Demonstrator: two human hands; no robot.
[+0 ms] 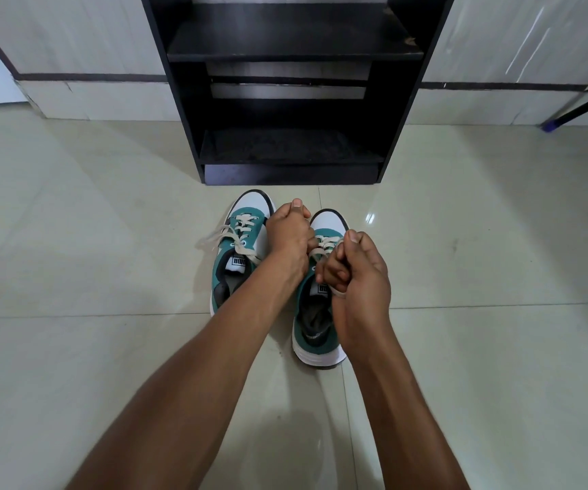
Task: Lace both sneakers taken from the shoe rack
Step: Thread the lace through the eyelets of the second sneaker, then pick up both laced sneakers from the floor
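Two green and white sneakers stand side by side on the tiled floor, toes toward the rack. The left sneaker [241, 242] has cream laces crossed through its lower eyelets, with loose ends trailing to the left. The right sneaker [315, 313] lies under both hands. My left hand [290, 233] is closed over one end of the right sneaker's lace [328, 242], just above its toe end. My right hand [356, 274] is closed on the other end, over the tongue. Much of this lacing is hidden by my fingers.
A black shoe rack [289, 100] with bare shelves stands against the wall directly behind the sneakers. A dark pole with a blue tip [550, 124] leans at the far right. Glossy light floor tiles [108, 242] surround the shoes.
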